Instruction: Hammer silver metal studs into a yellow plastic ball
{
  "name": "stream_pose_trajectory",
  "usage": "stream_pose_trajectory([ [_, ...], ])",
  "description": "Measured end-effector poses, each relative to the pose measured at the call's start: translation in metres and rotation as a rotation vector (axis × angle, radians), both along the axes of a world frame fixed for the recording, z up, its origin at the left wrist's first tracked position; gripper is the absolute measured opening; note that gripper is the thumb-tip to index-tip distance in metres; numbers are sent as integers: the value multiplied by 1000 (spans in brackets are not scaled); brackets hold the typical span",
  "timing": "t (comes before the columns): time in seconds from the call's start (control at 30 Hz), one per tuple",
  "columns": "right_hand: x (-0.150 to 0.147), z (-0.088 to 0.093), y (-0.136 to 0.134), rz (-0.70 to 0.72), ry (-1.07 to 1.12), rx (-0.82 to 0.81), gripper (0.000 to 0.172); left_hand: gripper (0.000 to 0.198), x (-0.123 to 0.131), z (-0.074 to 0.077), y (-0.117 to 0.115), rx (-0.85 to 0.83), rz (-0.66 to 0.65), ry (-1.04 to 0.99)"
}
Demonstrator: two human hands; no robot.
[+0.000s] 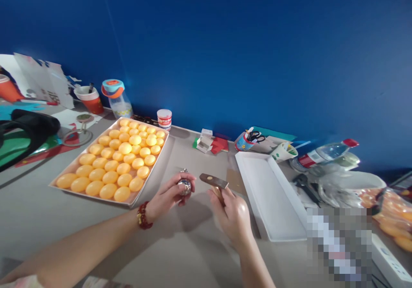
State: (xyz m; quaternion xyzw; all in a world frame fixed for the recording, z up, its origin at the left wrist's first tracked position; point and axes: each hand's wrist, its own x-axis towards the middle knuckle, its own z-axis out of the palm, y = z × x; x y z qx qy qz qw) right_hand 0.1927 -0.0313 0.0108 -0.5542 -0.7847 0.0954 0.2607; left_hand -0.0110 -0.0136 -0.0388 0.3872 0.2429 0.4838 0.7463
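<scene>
Near the middle of the table, my left hand is closed around a shiny silver round object with a small knob or loop on top. Its lower part is hidden by my fingers, so its exact kind is unclear. A beaded bracelet circles that wrist. To the right, my right hand grips a hammer close to its dark head. The handle is mostly covered by my palm. The hammer head points toward the silver object, with a gap between them.
On the left lies a shallow box of orange balls in rows. A long white tray lies right of my right hand. Behind stand a lidded tub, a small opened carton and a pen cup. A bottle leans at right.
</scene>
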Motion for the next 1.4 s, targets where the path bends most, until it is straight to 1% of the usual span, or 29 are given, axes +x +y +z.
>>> stream_pose_trajectory([
  [0.13, 1, 0, 3, -6, -5, -16, 29, 32, -1, -1, 2, -24, -57, -48],
  [0.2, 2, -1, 5, -16, -6, -27, 29, 34, 0, -1, 3, -22, -48, -38],
  [0.3, 4, -2, 9, -66, -15, -47, 29, 29, 0, -4, 4, -30, 72, 10],
  [0.4, 6, -6, 15, -104, 4, -95, 25, 30, 1, -7, 1, -39, 187, 180],
  [0.47, 4, -10, 23, -103, 22, -151, 21, 32, 0, -8, -3, 9, 238, 302],
  [0.57, -6, -17, 40, -21, -7, -247, 15, 34, -1, -8, -10, 147, 228, 423],
  [0.63, -15, -23, 54, 30, -31, -281, 11, 35, 0, -7, -13, 217, 208, 466],
  [0.73, -30, -32, 75, 63, -61, -319, 8, 36, 2, -7, -14, 204, 130, 414],
  [0.83, -41, -41, 89, 62, -95, -345, 14, 42, 6, -9, -13, 142, -6, 228],
  [0.9, -47, -46, 95, 67, -121, -362, 15, 49, 8, -11, -13, 78, -36, 87],
  [0.97, -51, -49, 98, 73, -143, -377, 15, 48, 9, -12, -12, -7, -28, -20],
  [1.07, -55, -51, 102, 73, -156, -404, 15, 37, 10, -13, -10, -69, -23, -99],
  [1.2, -57, -51, 105, 70, -124, -440, 12, 33, 9, -14, -5, -71, -25, -85],
  [1.3, -53, -46, 104, 96, -53, -473, 8, 35, 7, -16, -4, -68, 24, -42],
  [1.4, -44, -37, 99, 129, 63, -509, 4, 33, 6, -18, -5, -61, 68, -6],
])
